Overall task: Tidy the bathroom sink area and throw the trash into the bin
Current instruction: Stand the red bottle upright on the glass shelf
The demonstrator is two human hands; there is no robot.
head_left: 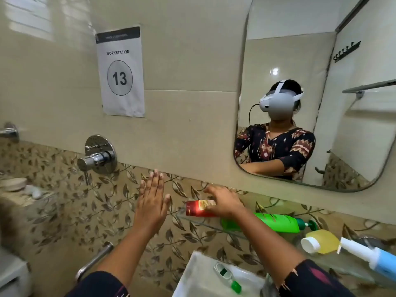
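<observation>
A red tube (198, 208) lies on its side at the left end of a glass shelf (205, 225) under the mirror. My right hand (222, 203) rests over the tube's right end with fingers curled around it. My left hand (151, 202) is raised flat and open in front of the leaf-patterned tiles, left of the shelf, holding nothing. A green bottle (272, 222) lies on the shelf to the right of the tube. On the white sink's (192, 275) rim lies a clear and green toothbrush (227, 277).
A yellow bottle with a white cap (321, 242) and a blue and white bottle (370, 257) lie at the right. A chrome wall tap (96, 158) sticks out at left, with a towel bar (94, 260) below. The mirror (300, 93) hangs above the shelf.
</observation>
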